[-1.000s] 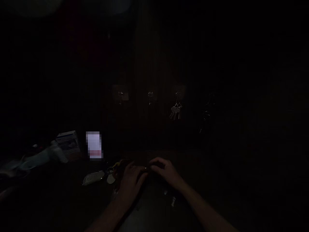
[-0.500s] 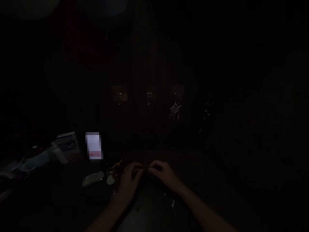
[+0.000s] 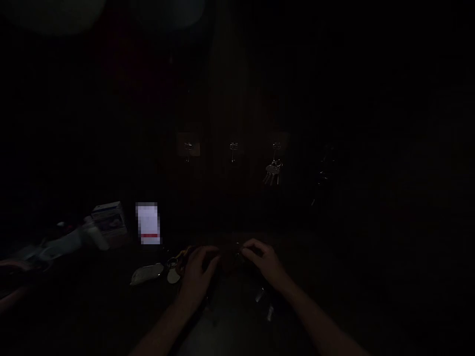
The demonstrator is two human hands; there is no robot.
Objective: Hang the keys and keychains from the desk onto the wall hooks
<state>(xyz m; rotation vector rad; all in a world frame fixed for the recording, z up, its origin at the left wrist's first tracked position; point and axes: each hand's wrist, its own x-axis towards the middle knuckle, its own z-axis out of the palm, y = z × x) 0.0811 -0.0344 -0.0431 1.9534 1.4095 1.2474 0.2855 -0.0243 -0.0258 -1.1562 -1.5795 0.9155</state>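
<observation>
It is very dark. My left hand (image 3: 198, 271) is closed, its thumb and index finger bent towards each other; what they hold is lost in the dark. Just right of it, my right hand (image 3: 267, 262) pinches a small shiny key ring (image 3: 237, 254) at its fingertips. Below that hand glint metal keys (image 3: 269, 312), whose link to the ring is hidden. Beside my left hand are an orange-yellow strap (image 3: 180, 255), a pale round tag (image 3: 173, 275) and a pale oblong fob (image 3: 147, 273).
Ahead, a row of hooks (image 3: 233, 147) is fixed to a dark upright surface. A bunch of keys (image 3: 273, 169) hangs from one; dim metal pieces (image 3: 322, 178) hang further right. At left stand a lit, blurred-out panel (image 3: 149, 223), a box (image 3: 110, 220) and a pale bottle-like object (image 3: 97, 235).
My hands have drawn apart, the right one moving right. A key below my right hand shows more brightly. The whole view has shifted slightly.
</observation>
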